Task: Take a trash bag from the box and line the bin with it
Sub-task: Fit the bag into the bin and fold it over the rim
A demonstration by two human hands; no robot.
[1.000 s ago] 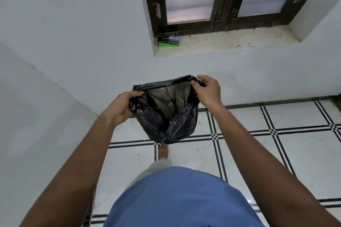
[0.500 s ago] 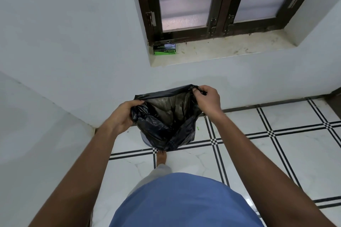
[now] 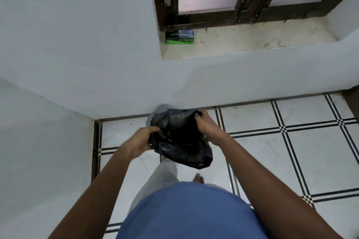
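A black trash bag (image 3: 182,141) hangs in front of me, held at its rim by both hands. My left hand (image 3: 140,140) grips the left edge and my right hand (image 3: 206,126) pinches the right edge. A pale grey bin (image 3: 159,111) stands on the floor against the wall, mostly hidden behind the bag; only its far rim shows. The green and black bag box (image 3: 179,37) lies at the left end of the window sill.
White walls meet in a corner at the left. The stone window sill (image 3: 252,40) runs under a dark-framed window. White floor tiles (image 3: 281,151) with black lines stretch to the right. My bare foot (image 3: 199,178) is below the bag.
The bag and both hands have dropped lower toward the floor, over the bin by the wall. My view has tilted down, and the bin's rim has come into sight behind the bag.
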